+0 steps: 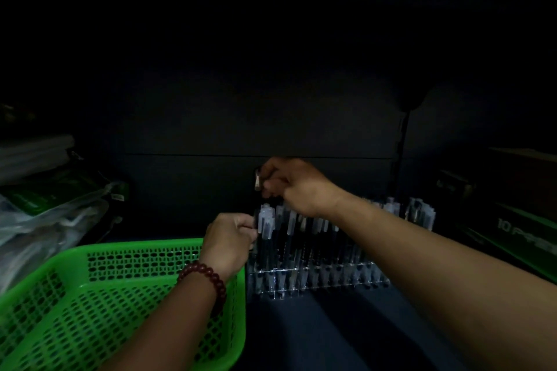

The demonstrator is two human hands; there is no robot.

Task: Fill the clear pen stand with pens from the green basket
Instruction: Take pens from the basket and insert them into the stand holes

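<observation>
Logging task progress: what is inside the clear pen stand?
Upright capped pens stand in rows in the clear pen stand. The left hand grips a pen at its left end; the right hand holds another above. The right forearm covers some slots behind it.

Dark green box [518, 232] at right edge: pale print "10 P…", rest cut off. No other legible txt.

Dim stockroom or shop, stacked boxed stock [518, 220], plastic-wrapped packs [45, 205]
</observation>
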